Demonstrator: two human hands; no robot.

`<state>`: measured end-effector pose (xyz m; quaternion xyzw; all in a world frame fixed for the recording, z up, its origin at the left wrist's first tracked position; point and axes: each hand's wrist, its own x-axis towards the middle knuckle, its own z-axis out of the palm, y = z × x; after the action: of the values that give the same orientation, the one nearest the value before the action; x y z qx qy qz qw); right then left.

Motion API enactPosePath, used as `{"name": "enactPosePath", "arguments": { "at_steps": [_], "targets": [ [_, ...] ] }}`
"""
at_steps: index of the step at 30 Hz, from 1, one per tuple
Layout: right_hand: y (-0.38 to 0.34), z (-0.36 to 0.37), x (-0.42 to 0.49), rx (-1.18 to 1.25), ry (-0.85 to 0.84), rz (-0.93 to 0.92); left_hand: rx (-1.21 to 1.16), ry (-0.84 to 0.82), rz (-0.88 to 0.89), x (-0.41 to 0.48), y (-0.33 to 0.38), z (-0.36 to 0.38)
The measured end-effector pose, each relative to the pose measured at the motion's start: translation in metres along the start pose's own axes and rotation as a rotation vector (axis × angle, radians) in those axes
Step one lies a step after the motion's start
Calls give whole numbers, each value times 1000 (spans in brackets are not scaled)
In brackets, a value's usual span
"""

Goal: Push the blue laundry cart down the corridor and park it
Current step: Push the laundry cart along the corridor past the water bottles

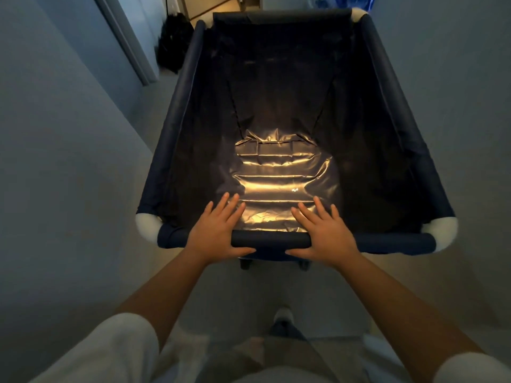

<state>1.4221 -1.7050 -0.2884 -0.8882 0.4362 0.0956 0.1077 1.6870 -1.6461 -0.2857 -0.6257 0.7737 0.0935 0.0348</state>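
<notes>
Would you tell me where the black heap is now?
In the head view, the black heap sits at upper left, beside the far left corner of the cart, just beyond the door frame.

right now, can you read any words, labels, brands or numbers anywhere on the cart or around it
No text can be read anywhere in this view.
blue laundry cart: no label, brand or number shows on its rim or fabric.
bright speck on the cart's floor fabric: too small to read, may be only a glint.
</notes>
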Motion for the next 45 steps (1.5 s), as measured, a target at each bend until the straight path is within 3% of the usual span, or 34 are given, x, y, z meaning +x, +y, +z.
{"name": "enactPosePath", "arguments": {
  "at_steps": [9, 45],
  "targets": [
    [23, -27, 88, 12, 5, 16, 32, 1, 11, 81, -54, -19],
    [16, -135, 484, 145, 30, 299, 59, -109, 248, 421, -382, -113]
  ]
}}
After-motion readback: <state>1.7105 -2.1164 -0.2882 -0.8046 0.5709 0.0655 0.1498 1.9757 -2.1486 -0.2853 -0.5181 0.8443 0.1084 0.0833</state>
